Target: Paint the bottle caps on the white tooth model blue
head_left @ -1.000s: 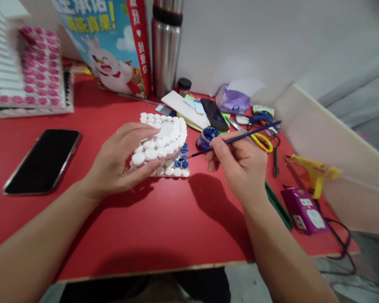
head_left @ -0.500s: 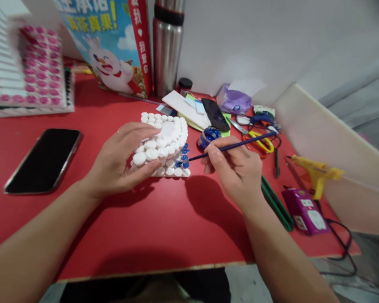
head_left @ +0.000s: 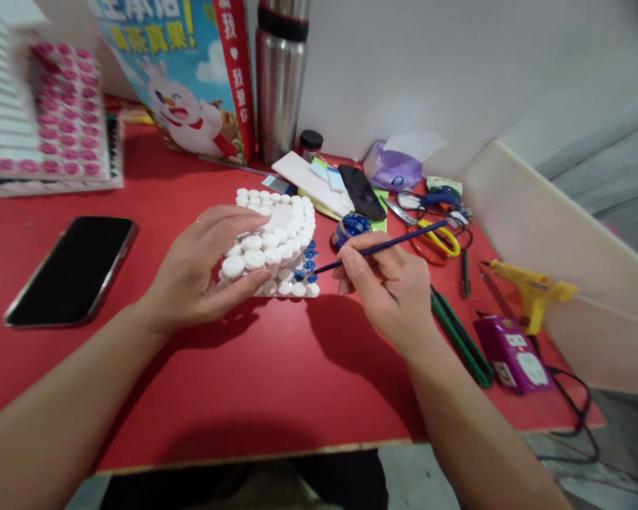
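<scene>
L hand [head_left: 194, 265] clasped round white disc-covered model [head_left: 283, 251], ctr of red table [head_left: 276, 375]; R hand [head_left: 385, 290] pinching brush [head_left: 388, 244], tip at blue discs [head_left: 310, 253], model's near-right side; risk: brush slip could smear blue onto adj white discs [head_left: 298, 289]

With our left hand [head_left: 191, 265] we hold the white disc-covered craft piece [head_left: 252, 259]. At its four o'clock, our right hand [head_left: 393, 287] holds a blue paintbrush [head_left: 412, 235] at the blue discs [head_left: 311, 248]; at its three o'clock stands a paint jar [head_left: 349, 225].

A steel bottle [head_left: 281, 95] stands upright just beside a printed bag [head_left: 205, 78].
</scene>
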`<state>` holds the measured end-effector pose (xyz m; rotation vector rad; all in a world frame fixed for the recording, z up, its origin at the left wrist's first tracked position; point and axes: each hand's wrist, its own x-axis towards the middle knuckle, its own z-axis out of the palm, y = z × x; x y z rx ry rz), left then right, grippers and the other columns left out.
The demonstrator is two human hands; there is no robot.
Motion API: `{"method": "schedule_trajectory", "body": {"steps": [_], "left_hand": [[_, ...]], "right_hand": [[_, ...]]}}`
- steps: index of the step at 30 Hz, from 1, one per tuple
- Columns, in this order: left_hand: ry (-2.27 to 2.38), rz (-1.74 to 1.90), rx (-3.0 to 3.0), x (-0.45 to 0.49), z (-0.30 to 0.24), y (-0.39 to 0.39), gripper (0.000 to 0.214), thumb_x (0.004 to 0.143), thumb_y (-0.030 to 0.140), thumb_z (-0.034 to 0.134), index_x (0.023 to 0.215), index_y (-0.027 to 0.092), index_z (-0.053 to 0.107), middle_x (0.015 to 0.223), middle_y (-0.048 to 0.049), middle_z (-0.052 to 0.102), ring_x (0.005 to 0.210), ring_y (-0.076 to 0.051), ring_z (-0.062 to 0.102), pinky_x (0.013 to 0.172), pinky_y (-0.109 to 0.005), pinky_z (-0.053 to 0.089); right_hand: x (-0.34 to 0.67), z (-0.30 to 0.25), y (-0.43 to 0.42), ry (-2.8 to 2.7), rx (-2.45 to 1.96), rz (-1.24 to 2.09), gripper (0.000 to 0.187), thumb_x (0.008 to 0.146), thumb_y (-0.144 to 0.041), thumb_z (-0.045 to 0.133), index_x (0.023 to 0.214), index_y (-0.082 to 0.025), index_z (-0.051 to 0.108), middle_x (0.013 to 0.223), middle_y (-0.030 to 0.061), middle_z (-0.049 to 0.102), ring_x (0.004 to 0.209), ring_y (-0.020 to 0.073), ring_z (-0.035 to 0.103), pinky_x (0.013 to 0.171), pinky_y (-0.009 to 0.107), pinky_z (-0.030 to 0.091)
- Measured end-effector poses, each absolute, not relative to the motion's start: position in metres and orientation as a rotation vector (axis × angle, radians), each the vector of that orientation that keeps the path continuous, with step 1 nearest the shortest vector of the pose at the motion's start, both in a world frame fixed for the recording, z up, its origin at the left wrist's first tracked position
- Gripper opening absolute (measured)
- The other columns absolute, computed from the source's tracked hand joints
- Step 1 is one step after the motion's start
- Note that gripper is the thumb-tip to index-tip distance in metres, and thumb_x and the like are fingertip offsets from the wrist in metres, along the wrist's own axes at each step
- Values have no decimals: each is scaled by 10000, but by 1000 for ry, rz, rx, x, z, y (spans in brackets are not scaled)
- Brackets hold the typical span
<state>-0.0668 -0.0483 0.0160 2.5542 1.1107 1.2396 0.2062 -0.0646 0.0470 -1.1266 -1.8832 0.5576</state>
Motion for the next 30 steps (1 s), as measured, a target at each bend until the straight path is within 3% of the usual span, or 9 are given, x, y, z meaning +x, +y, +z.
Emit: {"method": "schedule_trajectory", "body": {"steps": [10, 17, 30], "left_hand": [[1121, 1215, 2559, -66, 18, -49, 456, 974, 367, 633, 1390, 181, 605, 1371, -139, 686, 1299, -334, 672, 1117, -553, 575], [1087, 1261, 2510, -66, 15, -48, 473, 950, 328, 713, 1406, 241, 620, 1371, -155, 704, 1282, -359, 679, 1114, -555, 563], [1162, 1212, 2520, -67, 17, -49, 473, 954, 413, 677, 1378, 215, 616, 1376, -146, 706, 1284, -345, 676, 1115, -558, 572]], "right_hand": [[205, 46, -63, -1880, -1125, 586, 197, 1090, -349, 577, 957, -223, 648, 753, -2, 711, 647, 131, 704, 575, 262, 548], [207, 50, -63, -1764, -1080, 544, 193, 1075, -331, 621, 914, -227, 648, 732, -25, 709, 541, 111, 676, 531, 265, 542], [206, 49, -62, -1768, -1086, 547, 186, 1073, -310, 630, 915, -215, 657, 714, -35, 703, 530, 98, 673, 544, 258, 522]]}}
